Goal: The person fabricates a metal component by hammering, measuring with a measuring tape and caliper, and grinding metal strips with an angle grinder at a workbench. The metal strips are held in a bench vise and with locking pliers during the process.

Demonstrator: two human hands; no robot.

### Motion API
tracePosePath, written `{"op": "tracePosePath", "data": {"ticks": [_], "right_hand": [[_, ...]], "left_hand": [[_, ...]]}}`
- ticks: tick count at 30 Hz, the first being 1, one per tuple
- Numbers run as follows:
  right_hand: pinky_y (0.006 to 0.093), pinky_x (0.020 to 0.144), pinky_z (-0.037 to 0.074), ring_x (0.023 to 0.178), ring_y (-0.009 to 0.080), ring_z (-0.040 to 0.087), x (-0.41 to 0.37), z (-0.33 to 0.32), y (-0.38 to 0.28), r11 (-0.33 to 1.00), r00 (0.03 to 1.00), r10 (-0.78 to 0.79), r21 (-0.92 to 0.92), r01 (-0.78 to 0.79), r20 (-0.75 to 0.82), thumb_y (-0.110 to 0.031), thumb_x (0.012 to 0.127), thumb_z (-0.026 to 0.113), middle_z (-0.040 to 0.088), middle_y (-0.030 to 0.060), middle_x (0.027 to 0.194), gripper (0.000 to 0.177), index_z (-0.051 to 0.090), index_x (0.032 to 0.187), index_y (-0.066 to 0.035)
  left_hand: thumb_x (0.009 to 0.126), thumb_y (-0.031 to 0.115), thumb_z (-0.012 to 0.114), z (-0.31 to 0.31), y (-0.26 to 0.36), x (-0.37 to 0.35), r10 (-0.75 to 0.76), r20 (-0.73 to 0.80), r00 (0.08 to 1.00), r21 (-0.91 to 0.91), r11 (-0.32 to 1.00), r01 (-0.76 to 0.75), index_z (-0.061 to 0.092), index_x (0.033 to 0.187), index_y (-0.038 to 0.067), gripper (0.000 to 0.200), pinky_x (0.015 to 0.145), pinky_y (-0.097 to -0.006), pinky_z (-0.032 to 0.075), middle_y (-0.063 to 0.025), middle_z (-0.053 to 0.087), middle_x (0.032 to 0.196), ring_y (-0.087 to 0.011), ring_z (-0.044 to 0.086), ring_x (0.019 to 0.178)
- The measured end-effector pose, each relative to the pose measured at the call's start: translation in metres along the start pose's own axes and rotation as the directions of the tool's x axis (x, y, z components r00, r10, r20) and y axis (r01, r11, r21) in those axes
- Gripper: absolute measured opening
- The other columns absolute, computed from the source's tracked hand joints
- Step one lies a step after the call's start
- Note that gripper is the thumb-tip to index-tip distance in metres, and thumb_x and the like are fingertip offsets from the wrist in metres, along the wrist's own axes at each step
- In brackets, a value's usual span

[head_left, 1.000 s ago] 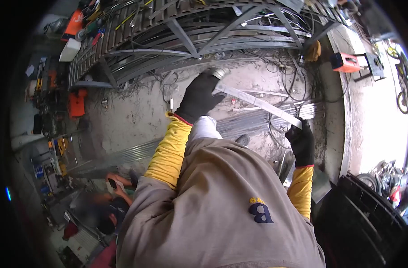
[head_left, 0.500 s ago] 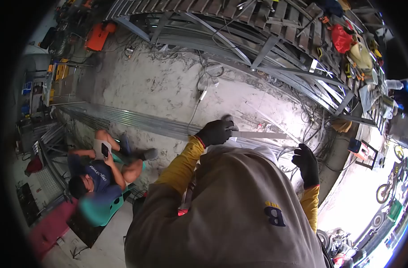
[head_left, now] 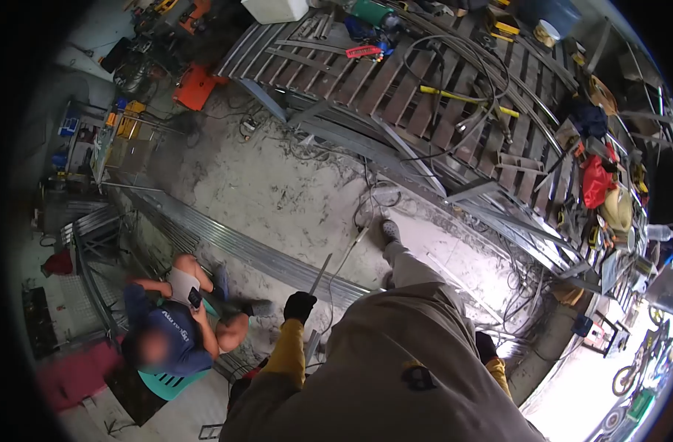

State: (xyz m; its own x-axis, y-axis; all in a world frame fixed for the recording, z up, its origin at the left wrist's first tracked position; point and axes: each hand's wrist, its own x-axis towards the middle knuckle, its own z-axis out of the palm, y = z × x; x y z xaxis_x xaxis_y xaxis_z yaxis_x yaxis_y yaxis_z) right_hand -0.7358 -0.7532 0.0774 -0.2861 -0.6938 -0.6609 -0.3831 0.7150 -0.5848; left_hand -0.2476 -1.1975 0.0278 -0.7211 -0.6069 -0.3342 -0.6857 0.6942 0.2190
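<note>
My left hand (head_left: 300,306), in a black glove below a yellow sleeve, is closed around a narrow flat metal bar (head_left: 321,273). The bar slants up past the fist, and a short piece of metal shows below it. Beneath the bar, long galvanized metal profiles (head_left: 255,247) lie across the dusty floor. My right hand (head_left: 487,346), also in a black glove, hangs by my right side, partly covered by my shirt. Its fingers are too dark and hidden to read. One of my legs (head_left: 417,272) is stretched forward, its shoe near a cable on the floor.
A slatted metal workbench (head_left: 403,96) with tools and hoses runs along the far side. At left, a person (head_left: 176,335) sits on a green chair (head_left: 171,384) holding a phone. Cables (head_left: 524,295) lie on the floor at right. An orange object (head_left: 194,86) stands at the back left.
My left hand has moved left and down, and the bar has swung from pointing right to pointing up. My right hand has dropped to my side. A leg has stepped forward into view.
</note>
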Motion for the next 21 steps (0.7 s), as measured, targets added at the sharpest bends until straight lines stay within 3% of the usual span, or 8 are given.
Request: {"op": "tracePosePath", "data": {"ticks": [4,6,7,9,11,14,16,21], "right_hand": [[0.0440,0.067,0.054,0.078,0.0325,0.065,0.164,-0.030,-0.055,0.655,0.788,-0.611,-0.609,0.448,-0.078,-0.006,0.069,0.069,0.064,0.0114,0.081,0.014,0.063,0.082,-0.008],[0.0444,0.080,0.056,0.092,0.0353,0.068,0.240,-0.043,-0.107,0.781,0.804,-0.571,-0.413,0.468,-0.167,-0.012,0.086,0.064,0.071,0.0151,0.097,0.014,0.070,0.097,-0.006],[0.0440,0.088,0.055,0.098,0.0334,0.069,0.273,-0.056,-0.149,0.623,0.698,-0.709,-0.556,0.551,-0.102,-0.009,0.089,0.059,0.072,0.0166,0.105,0.025,0.070,0.111,-0.005],[0.0398,0.087,0.055,0.103,0.0292,0.069,0.295,-0.084,-0.306,0.907,0.883,-0.421,-0.118,0.405,-0.205,-0.021,0.096,0.064,0.072,0.0153,0.108,0.027,0.069,0.117,-0.005],[0.0400,0.087,0.054,0.103,0.0301,0.068,0.306,-0.100,-0.443,0.822,0.810,-0.569,-0.135,0.553,-0.141,-0.023,0.092,0.070,0.070,0.0148,0.109,0.035,0.067,0.122,-0.006],[0.0493,0.104,0.041,0.125,0.0365,0.052,0.327,-0.090,-0.584,0.364,0.476,-0.873,-0.506,0.782,0.109,-0.029,0.076,0.080,0.058,0.0136,0.134,0.060,0.062,0.131,-0.012],[0.0511,0.102,0.040,0.121,0.0371,0.052,0.342,-0.071,-0.662,0.141,0.324,-0.890,-0.483,0.864,0.320,-0.037,0.074,0.079,0.060,0.0138,0.129,0.061,0.065,0.128,-0.012],[0.0432,0.075,0.052,0.083,0.0317,0.067,0.445,0.013,-0.740,0.368,0.447,-0.788,-0.260,0.893,0.422,-0.029,0.075,0.080,0.071,0.0107,0.087,0.034,0.075,0.103,-0.010]], "left_hand": [[0.078,0.018,0.068,-0.051,0.000,0.024,-0.079,-0.112,0.991,-0.116,0.991,0.066,0.066,0.078,0.013,0.006,0.069,-0.0460,0.053,-0.0102,0.066,0.079,-0.0312,0.066,0.083],[0.083,0.025,0.068,-0.130,0.029,0.057,-0.638,-0.056,0.768,-0.634,0.617,0.466,0.069,0.093,0.011,0.017,0.068,-0.0448,0.054,-0.0094,0.070,0.079,-0.0314,0.068,0.077],[0.084,0.032,0.070,-0.188,0.034,0.076,-0.650,0.075,0.756,-0.676,0.525,0.518,0.070,0.104,0.011,0.029,0.069,-0.0436,0.056,-0.0096,0.071,0.080,-0.0323,0.069,0.076],[0.083,0.037,0.073,-0.213,0.004,0.099,-0.549,-0.103,0.830,-0.510,0.745,0.430,0.070,0.110,0.010,0.038,0.075,-0.0433,0.056,-0.0121,0.072,0.090,-0.0330,0.070,0.087],[0.084,0.038,0.073,-0.254,-0.009,0.118,-0.540,-0.190,0.820,-0.496,0.774,0.395,0.070,0.112,0.010,0.040,0.076,-0.0436,0.056,-0.0130,0.072,0.094,-0.0333,0.070,0.090],[0.086,0.041,0.070,-0.260,-0.047,0.142,-0.371,-0.417,0.830,-0.513,0.850,0.122,0.070,0.116,0.013,0.041,0.079,-0.0447,0.056,-0.0133,0.072,0.097,-0.0331,0.070,0.093],[0.087,0.042,0.071,-0.299,-0.073,0.158,-0.374,-0.223,0.900,-0.528,0.822,0.211,0.070,0.114,0.014,0.040,0.079,-0.0443,0.056,-0.0111,0.072,0.099,-0.0318,0.070,0.092],[0.088,0.036,0.071,-0.311,-0.206,0.178,-0.285,-0.306,0.908,-0.700,0.714,-0.011,0.065,0.124,0.009,0.045,0.084,-0.0424,0.055,-0.0116,0.070,0.105,-0.0311,0.069,0.095]]}}
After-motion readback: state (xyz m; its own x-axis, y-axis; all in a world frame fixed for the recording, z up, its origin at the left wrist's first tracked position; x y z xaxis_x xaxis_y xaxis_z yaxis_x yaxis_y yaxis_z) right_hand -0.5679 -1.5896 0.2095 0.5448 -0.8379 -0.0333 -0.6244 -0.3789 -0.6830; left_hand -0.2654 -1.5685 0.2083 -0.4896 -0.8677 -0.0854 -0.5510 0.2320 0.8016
